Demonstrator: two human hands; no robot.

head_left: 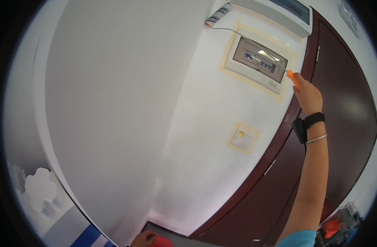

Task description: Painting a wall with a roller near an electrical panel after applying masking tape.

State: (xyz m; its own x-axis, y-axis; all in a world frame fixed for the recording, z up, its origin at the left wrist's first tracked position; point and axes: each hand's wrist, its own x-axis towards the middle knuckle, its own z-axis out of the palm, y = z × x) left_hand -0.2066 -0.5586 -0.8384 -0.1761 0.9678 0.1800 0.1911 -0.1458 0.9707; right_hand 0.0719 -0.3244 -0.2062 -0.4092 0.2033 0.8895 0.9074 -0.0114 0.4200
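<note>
Roller sleeve (218, 15), up-left of the breaker panel (258, 61), could smear that panel if my right hand (309, 94), clenched round the orange handle (295, 80) right of the panel, dips, though whether my left hand (142, 239), far below the panel, grips anything I cannot tell.

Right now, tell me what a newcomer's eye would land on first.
The eye falls first on the paint roller, its orange handle in the right hand at upper right, its striped sleeve at top centre. Next comes the electrical distribution box left of that hand, then the dark red door at right.
</note>
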